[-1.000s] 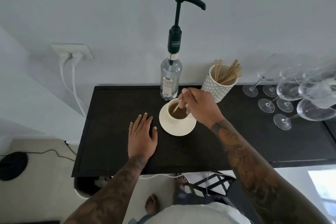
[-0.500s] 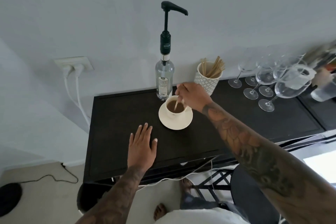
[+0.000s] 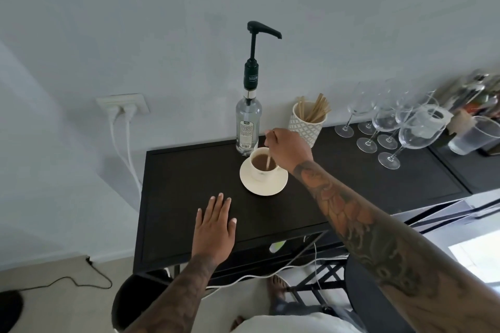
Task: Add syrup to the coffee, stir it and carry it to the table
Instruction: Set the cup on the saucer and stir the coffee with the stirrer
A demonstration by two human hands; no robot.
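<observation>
A cream cup of brown coffee (image 3: 260, 163) stands on a cream saucer (image 3: 266, 186) on the dark sideboard (image 3: 173, 197). Right behind it is the clear syrup bottle (image 3: 248, 127) with a tall black pump. My right hand (image 3: 289, 147) hovers over the cup's right rim, pinching a wooden stir stick (image 3: 269, 160) whose lower end dips into the coffee. My left hand (image 3: 215, 227) lies flat on the sideboard, fingers spread, a little in front and left of the saucer, holding nothing.
A patterned white pot of wooden stir sticks (image 3: 307, 123) stands right of the bottle. Several wine glasses (image 3: 392, 127) crowd the back right, with a plastic cup (image 3: 472, 135) beyond. Two white plugs (image 3: 121, 111) hang from a wall socket at left. A dark chair (image 3: 359, 286) sits below the sideboard's front edge.
The view has pulled back and shifted, so more of the right side shows. My right hand keeps moving the stick around in the cup. My left hand stays flat in place.
</observation>
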